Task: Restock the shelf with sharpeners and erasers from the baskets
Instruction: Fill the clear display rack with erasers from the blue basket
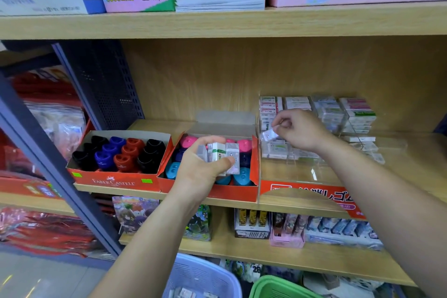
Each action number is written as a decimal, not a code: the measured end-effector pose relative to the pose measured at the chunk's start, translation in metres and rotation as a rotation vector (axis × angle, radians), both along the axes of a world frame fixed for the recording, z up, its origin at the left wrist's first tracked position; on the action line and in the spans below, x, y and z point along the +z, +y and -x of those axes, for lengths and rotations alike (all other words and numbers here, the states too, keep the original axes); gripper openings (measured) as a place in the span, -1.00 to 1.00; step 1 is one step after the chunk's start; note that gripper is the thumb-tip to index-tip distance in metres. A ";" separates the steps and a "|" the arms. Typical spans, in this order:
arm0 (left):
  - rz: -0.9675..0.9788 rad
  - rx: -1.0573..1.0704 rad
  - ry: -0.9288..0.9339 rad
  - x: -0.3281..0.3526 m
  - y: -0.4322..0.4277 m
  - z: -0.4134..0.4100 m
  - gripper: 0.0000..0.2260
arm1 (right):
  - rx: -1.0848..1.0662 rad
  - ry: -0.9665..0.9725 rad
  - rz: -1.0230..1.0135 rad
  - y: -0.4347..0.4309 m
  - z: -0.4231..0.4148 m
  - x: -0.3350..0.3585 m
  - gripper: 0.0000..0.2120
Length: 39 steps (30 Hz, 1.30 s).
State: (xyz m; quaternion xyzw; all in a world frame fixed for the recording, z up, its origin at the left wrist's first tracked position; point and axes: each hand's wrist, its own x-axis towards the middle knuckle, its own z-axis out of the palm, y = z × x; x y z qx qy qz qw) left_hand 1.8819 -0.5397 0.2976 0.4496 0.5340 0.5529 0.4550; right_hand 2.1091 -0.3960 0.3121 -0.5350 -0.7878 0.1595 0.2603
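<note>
Wooden shelf (217, 75): middle board carries three displays side by side. Right: clear acrylic case (302, 172), red label across its front, stacks of wrapped erasers (338, 109) packed along its back. Left: red Faber-Castell tray (113, 180) with black, blue and red sharpeners (121, 150) in rows. Centre: second red tray (232, 195), lid flap standing up, with pink, dark and teal sharpeners, partly hidden behind the left hand. Below the shelves, at the bottom edge: pale blue basket (200, 276) with small packets inside, green basket (273, 288) just beside it on the right, contents not visible. Left hand (200, 169) raised in front of the centre tray, fingers and thumb curled round a bundle of erasers (225, 155), held upright. Right hand (300, 128) inside the acrylic case at its left side, thumb and forefinger pinching a single eraser (269, 133) in clear wrap above the lower stacks; blurred, so contact with the stacks cannot be told
</note>
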 end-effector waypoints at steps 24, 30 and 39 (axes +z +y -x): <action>-0.102 -0.065 -0.060 0.011 -0.017 -0.014 -0.65 | 0.265 0.654 0.388 -0.104 0.034 0.015 -0.91; -0.106 -0.040 -0.082 0.009 -0.019 -0.018 -0.73 | 0.273 0.802 0.523 -0.116 0.029 0.009 -0.73; -0.013 0.000 0.010 0.011 -0.019 -0.011 -0.70 | 0.069 0.690 0.367 -0.094 0.005 0.015 -0.72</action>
